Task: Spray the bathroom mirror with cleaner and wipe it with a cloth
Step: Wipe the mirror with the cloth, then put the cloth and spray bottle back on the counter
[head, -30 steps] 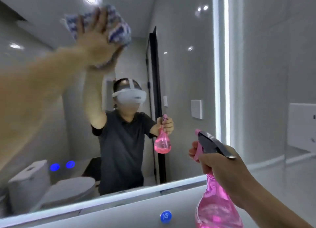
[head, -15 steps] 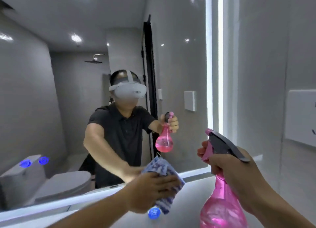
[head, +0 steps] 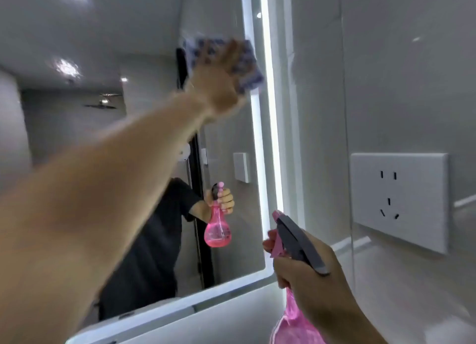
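Where your left hand (head: 221, 83) spreads flat, its fingers press the blue-and-white cloth (head: 244, 60) against the mirror (head: 144, 47); the cloth shows past the fingertips, beside the lit strip (head: 265, 111) on the mirror's right edge. Hand and cloth are blurred. Your left forearm runs back from the wrist toward the lower left. Your right hand (head: 309, 274) is clenched around the neck of the pink spray bottle (head: 293, 323): fingers wrapped under the grey trigger head (head: 298, 240), pink body hanging below the palm. Right of that hand, on the tiled wall: one white socket plate (head: 399, 199). Mirror contents: reflected torso in dark shirt, reflected bottle.
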`<state>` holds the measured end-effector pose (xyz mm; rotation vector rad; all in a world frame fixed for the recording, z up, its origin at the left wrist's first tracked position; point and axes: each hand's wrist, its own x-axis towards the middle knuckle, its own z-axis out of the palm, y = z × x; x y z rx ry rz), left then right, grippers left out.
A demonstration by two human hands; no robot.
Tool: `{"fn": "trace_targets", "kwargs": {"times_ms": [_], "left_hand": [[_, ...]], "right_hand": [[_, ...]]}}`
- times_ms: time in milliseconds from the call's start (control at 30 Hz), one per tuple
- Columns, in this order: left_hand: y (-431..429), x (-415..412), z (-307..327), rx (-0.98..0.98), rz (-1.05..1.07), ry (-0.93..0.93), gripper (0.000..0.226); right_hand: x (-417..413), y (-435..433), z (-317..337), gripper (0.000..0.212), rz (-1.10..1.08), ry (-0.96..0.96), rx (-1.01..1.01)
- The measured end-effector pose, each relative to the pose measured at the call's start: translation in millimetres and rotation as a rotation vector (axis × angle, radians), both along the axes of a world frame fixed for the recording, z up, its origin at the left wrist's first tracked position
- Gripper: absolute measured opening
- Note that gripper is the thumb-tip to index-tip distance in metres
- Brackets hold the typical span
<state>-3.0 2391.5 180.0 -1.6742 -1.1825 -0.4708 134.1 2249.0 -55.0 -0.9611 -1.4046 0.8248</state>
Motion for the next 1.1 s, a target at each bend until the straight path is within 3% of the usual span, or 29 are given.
{"fn": "trace_targets", "kwargs": {"times_ms": [67, 200, 267, 367, 467, 567, 633, 667, 833, 933, 1100], "left_hand": [[8, 18, -73, -0.044, -0.064, 0.136, 0.059], [-7, 16, -286, -0.4, -0.228, 0.235, 0.065], [-21, 1, -349, -0.47, -0.276, 0.304, 0.054], [-59, -3, -407, -0.583, -0.31, 0.227, 0.037], [-100, -6, -430, -0.709, -0.299, -0.18, 0.023], [-139, -17, -443, -1.096, -0.149, -1.034, 0.029], [-157, -29, -450, -1.261, -0.249, -1.62, 0.028], [-165, -35, -452, -1.279, -0.277, -1.811, 0.027], [-195, -76, -465, -1.157, -0.306, -2.256, 0.019], [-211, -98, -478, -1.107, -0.233, -2.453, 0.025], [-223, -102, -502, -1.11, -0.177, -2.625, 0.029]], "right_hand": [[5, -5, -16, 0.02, -0.027, 0.037, 0.001], [18, -31, -60, 0.032, -0.082, 0.017, -0.021], [23, -42, -85, 0.034, -0.107, 0.022, -0.028], [24, -46, -119, 0.038, -0.039, -0.017, -0.118], [19, -47, -148, 0.024, -0.034, -0.051, -0.183], [7, -52, -171, 0.025, -0.003, -0.048, -0.231], [-1, -57, -183, 0.028, 0.028, -0.05, -0.249], [-5, -59, -189, 0.029, 0.038, -0.065, -0.255], [-10, -58, -220, 0.016, -0.083, -0.127, -0.282], [-11, -45, -249, 0.025, -0.098, -0.152, -0.323], [-24, -15, -303, 0.042, -0.14, -0.234, -0.308]]}}
